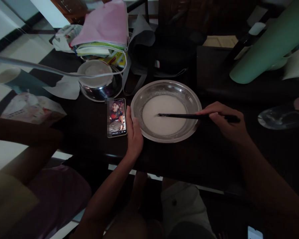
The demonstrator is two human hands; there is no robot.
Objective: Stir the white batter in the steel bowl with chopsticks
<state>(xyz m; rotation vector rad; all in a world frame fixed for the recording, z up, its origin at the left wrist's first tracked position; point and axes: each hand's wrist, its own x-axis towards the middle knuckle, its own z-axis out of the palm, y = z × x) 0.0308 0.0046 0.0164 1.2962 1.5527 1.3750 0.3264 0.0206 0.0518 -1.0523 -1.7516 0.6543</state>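
On the dark table point(209, 149), the bowl point(193, 99) of white liquid point(169, 123) is steadied by the left hand point(135, 136), fingers extended, while chopsticks point(181, 116) are pinched by the right hand point(226, 124), so the phone point(121, 121) could be splashed if too hard a stroke were made.

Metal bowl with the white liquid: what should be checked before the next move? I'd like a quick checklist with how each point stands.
1. Metal bowl steadied: ok, left hand rests against its side.
2. Black chopsticks gripped: ok, in the fingers of the right hand.
3. White liquid below the rim: ok.
4. Chopstick tips dipped in: cannot tell, they are at the liquid, depth unclear.
5. Smartphone well away from the bowl: not ok, it lies close beside the left hand.
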